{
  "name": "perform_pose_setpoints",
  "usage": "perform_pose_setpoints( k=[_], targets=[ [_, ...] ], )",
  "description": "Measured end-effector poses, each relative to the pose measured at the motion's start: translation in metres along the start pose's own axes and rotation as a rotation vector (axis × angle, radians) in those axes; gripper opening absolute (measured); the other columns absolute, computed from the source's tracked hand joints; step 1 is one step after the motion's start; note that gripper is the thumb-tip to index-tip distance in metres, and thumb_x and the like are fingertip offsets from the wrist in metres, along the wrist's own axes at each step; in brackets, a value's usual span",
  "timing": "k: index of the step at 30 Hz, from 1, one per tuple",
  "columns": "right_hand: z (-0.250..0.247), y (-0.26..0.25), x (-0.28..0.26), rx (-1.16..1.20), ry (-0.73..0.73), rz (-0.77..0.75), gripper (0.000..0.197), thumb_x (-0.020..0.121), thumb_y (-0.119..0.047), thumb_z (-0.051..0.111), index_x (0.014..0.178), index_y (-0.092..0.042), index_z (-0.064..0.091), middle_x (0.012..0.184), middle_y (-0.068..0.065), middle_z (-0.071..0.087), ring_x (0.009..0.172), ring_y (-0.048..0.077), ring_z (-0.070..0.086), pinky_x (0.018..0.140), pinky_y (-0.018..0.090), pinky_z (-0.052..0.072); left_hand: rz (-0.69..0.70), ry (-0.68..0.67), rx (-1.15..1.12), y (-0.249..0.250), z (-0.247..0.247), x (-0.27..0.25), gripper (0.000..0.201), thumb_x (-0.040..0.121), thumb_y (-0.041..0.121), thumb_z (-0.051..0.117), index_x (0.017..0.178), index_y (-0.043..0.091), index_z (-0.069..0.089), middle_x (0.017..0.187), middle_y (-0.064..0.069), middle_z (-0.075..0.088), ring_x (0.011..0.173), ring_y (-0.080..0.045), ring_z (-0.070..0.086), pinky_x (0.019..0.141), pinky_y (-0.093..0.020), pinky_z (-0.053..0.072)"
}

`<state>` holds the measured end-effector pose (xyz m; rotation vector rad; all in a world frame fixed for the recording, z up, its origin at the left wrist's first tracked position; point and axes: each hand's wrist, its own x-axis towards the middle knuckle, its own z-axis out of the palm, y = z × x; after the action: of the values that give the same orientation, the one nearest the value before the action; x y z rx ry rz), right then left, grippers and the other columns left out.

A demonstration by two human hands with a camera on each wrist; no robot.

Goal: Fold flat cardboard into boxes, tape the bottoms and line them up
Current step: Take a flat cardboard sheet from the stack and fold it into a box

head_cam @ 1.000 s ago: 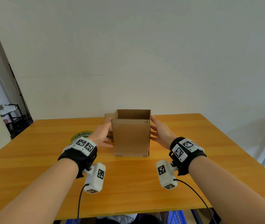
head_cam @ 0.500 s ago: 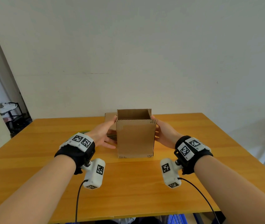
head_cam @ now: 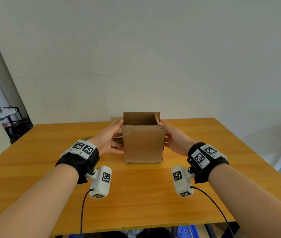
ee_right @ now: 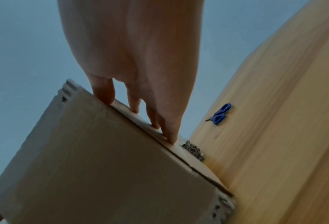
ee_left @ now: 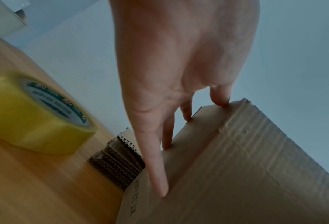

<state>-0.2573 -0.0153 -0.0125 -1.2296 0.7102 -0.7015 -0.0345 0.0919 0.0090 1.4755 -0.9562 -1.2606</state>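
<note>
Both hands press an upright open box on the worktop. Left hand and right hand keep straight fingers flat against its sides. Flat cardboard, apparently stacked, lies behind.

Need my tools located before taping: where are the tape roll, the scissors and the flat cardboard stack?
tape roll (ee_left: 35, 115): left wrist view, yellow outer side.
scissors (ee_right: 220, 113): right wrist view, blue handles.
flat cardboard stack (ee_left: 119, 160): left wrist view, corrugated edges.

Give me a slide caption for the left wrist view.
Left hand presses straight fingers against an upright cardboard box, yellow tape roll nearby.
</note>
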Motion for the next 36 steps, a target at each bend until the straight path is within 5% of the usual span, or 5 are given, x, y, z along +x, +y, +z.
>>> perform_pose_setpoints(
  k=[5, 12, 15, 24, 36],
  targets=[
    [-0.001, -0.005, -0.008, -0.074, -0.061, 0.036, 0.055, 0.097, -0.038, 0.046, 0.148, -0.042, 0.024, 0.14, 0.008, 0.045, 0.125, 0.032, 0.046, 0.103, 0.051, 0.04, 0.04, -0.05, -0.03, -0.004, -0.005, -0.008, 0.06, 0.084, 0.056, 0.054, 0.14, 0.045, 0.035, 0.148, 0.001, 0.037, 0.112, -0.036, 0.06, 0.093, -0.06, 0.046],
    [-0.005, -0.001, -0.012, -0.012, -0.085, -0.026, 0.054, 0.098, -0.03, 0.049, 0.146, -0.042, 0.029, 0.126, 0.005, 0.057, 0.11, 0.026, 0.055, 0.09, 0.041, 0.046, 0.106, -0.076, -0.068, -0.004, -0.007, -0.02, 0.05, 0.078, 0.044, 0.06, 0.126, 0.047, 0.044, 0.134, -0.014, 0.053, 0.102, -0.039, 0.065, 0.095, -0.057, 0.046],
    [-0.006, 0.001, -0.014, 0.011, -0.066, -0.03, 0.054, 0.096, -0.025, 0.052, 0.146, -0.033, 0.033, 0.131, 0.008, 0.057, 0.113, 0.026, 0.057, 0.097, 0.042, 0.046, 0.109, -0.087, -0.061, -0.005, -0.005, -0.022, 0.047, 0.078, 0.042, 0.062, 0.122, 0.049, 0.048, 0.138, -0.01, 0.05, 0.106, -0.037, 0.064, 0.092, -0.055, 0.049],
    [-0.002, 0.004, -0.027, -0.01, -0.067, -0.087, 0.051, 0.097, -0.012, 0.05, 0.146, -0.02, 0.036, 0.136, 0.007, 0.055, 0.109, 0.02, 0.059, 0.084, 0.032, 0.05, 0.144, -0.057, -0.008, -0.007, 0.002, -0.029, 0.075, 0.07, 0.039, 0.07, 0.138, 0.041, 0.038, 0.13, -0.008, 0.055, 0.109, -0.037, 0.061, 0.092, -0.052, 0.05],
    [0.001, 0.006, -0.034, 0.005, -0.077, -0.118, 0.049, 0.097, -0.007, 0.048, 0.143, -0.021, 0.039, 0.131, 0.005, 0.058, 0.104, 0.017, 0.062, 0.079, 0.027, 0.051, 0.13, -0.023, 0.024, -0.002, 0.011, -0.039, 0.062, 0.075, 0.035, 0.067, 0.13, 0.045, 0.041, 0.109, 0.003, 0.062, 0.093, -0.035, 0.066, 0.091, -0.054, 0.049]
  ],
)
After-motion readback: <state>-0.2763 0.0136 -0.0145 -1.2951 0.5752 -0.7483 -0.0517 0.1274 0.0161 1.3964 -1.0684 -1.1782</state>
